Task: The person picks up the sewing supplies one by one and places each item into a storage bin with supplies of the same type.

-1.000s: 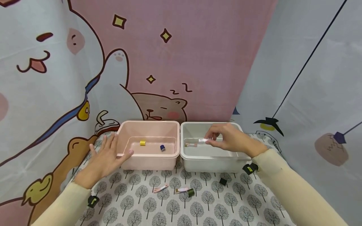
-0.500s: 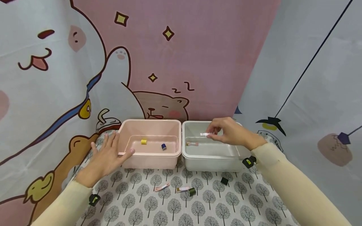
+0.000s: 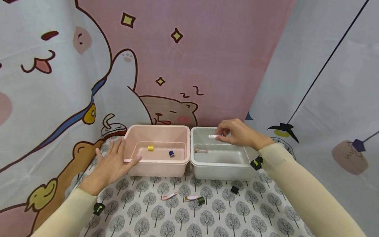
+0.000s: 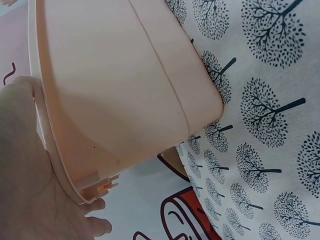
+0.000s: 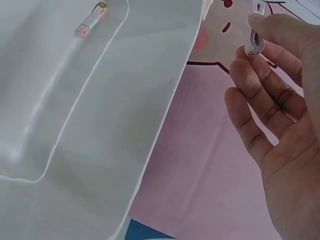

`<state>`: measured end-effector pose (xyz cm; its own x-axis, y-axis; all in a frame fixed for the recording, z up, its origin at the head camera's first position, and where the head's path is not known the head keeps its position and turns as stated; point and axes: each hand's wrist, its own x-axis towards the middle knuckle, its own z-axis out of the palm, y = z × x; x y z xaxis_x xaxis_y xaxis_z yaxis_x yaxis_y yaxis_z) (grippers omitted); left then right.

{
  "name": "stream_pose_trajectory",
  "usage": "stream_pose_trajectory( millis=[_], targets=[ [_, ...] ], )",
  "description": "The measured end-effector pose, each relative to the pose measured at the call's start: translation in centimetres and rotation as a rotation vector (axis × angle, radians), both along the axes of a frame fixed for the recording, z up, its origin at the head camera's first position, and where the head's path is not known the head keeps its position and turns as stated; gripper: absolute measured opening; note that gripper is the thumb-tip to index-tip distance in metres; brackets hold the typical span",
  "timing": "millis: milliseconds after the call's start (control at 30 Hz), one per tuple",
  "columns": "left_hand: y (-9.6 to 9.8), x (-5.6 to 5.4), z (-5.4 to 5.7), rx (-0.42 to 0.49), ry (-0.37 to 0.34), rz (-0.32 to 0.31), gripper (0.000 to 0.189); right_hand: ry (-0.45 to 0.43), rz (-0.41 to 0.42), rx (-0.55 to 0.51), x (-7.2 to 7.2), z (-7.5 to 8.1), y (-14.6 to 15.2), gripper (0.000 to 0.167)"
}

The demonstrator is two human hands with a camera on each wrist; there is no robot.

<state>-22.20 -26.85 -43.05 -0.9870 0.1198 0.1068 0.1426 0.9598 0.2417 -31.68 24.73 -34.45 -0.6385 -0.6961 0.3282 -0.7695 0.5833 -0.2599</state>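
Observation:
Between thumb and fingertips, my right hand (image 3: 237, 132) pinches a folded white measuring tape (image 5: 254, 30) with printed numbers, held above the grey bin (image 3: 223, 166). A second folded measuring tape (image 3: 201, 151) lies on the floor of that bin, its metal end showing in the right wrist view. My left hand (image 3: 111, 164) rests on the left rim of the pink bin (image 3: 158, 169), fingers spread and straight. Inside the pink bin are a yellow thread spool (image 3: 150, 148) and a dark blue thread spool (image 3: 171, 153).
On the tree-print cloth (image 3: 157, 215) in front of the bins lie a pinkish folded tape (image 3: 169, 196), another folded tape (image 3: 191, 198) beside a dark green spool (image 3: 200, 200), and a small black object (image 3: 235, 190). A cartoon curtain (image 3: 219, 65) hangs close behind the bins.
My right hand has risen with the measuring tape from low inside the grey bin to near its back rim. My left hand stays at the pink bin's rim.

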Motion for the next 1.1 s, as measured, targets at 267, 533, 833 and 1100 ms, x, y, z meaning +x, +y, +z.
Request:
stream_pose_trajectory(
  millis=[267, 533, 833, 1100],
  targets=[
    [-0.1, 0.1, 0.0, 0.009, -0.006, 0.002, 0.12, -0.021, -0.048, 0.02, -1.2, -0.2, 0.2, 0.005],
    [-0.1, -0.1, -0.2, 0.004, -0.002, 0.003, 0.121, -0.059, -0.095, 0.025, -2.5, -0.9, 0.5, 0.005],
    [-0.1, -0.2, -0.4, -0.003, -0.001, -0.004, 0.121, -0.084, -0.128, 0.05, -3.5, -1.2, 0.9, 0.005],
    [0.0, -0.1, -0.2, 0.002, 0.002, 0.001, 0.122, -0.092, -0.141, 0.038, -4.3, -1.3, 0.9, 0.005]
  ],
)
